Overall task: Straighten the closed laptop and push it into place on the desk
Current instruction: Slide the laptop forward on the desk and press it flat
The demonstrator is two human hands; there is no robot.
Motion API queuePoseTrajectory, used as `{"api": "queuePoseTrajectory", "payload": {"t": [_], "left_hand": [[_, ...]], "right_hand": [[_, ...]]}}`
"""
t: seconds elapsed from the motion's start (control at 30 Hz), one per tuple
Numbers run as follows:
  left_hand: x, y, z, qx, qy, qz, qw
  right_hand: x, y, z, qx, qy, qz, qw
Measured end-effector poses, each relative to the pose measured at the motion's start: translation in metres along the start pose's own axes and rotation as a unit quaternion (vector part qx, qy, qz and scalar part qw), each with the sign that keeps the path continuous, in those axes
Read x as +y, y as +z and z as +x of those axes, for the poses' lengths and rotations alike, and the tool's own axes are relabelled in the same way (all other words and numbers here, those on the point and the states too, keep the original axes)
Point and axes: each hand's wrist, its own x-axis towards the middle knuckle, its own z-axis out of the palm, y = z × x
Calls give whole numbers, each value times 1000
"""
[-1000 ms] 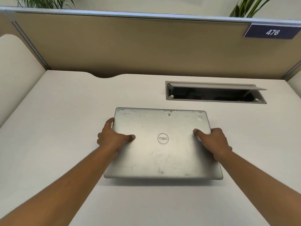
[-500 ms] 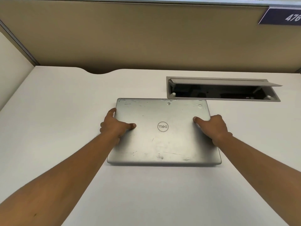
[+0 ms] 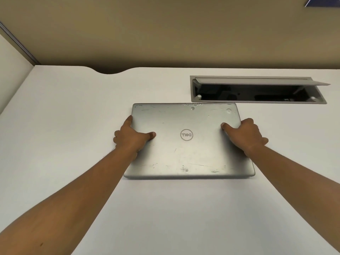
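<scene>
Desk (image 3: 64,126) top fills most of the view, white and smooth, with a tan wall panel (image 3: 165,30) standing along its far edge. Far left, a pale side panel (image 3: 11,67) meets the desk, and a grey metal strip (image 3: 18,43) runs down the corner where it joins the tan wall. A curved notch (image 3: 108,71) is cut into the far edge of the desk, left of the middle.

Next comes the left hand (image 3: 133,137). It grips the left side of the laptop (image 3: 187,153). Its thumb lies flat on the lid, pointing to the right, and one finger reaches up along the left edge. The other fingers curl down the side, and their tips are hidden. The bare left arm runs back to the bottom left corner.

In the middle lies the laptop, closed and flat on the desk. It is silver, with many scratches and scuffs on the lid. A round logo (image 3: 186,134) sits in the middle of the lid. The laptop looks straight, with its far edge in line with the tan wall.

The right hand (image 3: 245,134) holds the right side of the laptop the same way. Its thumb rests on the lid, pointing left, and the fingers wrap over the right edge.

Past the laptop, to the right, is a long grey cable box (image 3: 257,101) sunk into the desk. Its lid (image 3: 257,82) is tipped open, and it is dark inside. The far right corner of the laptop is just beside the box's near rim. A dark blue sign (image 3: 323,1) peeks in at the top right corner.
</scene>
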Motion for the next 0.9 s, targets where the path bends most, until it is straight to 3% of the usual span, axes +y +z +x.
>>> {"api": "queuePoseTrajectory", "payload": {"t": [0.2, 0.33, 0.43, 0.57, 0.7, 0.9], "left_hand": [[-2, 4, -10, 47, 46, 69, 995], [-2, 10, -21, 121, 211, 126, 962], [0, 22, -26, 96, 304, 157, 935], [-3, 40, -28, 38, 337, 198, 920], [-13, 49, -28, 14, 372, 259, 891], [-13, 51, -32, 17, 360, 287, 888]], "right_hand": [[2, -2, -15, 77, -98, -78, 989], [-6, 5, -28, 111, -225, -88, 964], [-16, 12, -33, 63, -297, -90, 948], [-26, 24, -40, 35, -363, -83, 927], [-25, 33, -42, 22, -370, -88, 925], [-19, 40, -42, 15, -351, -90, 932]]}}
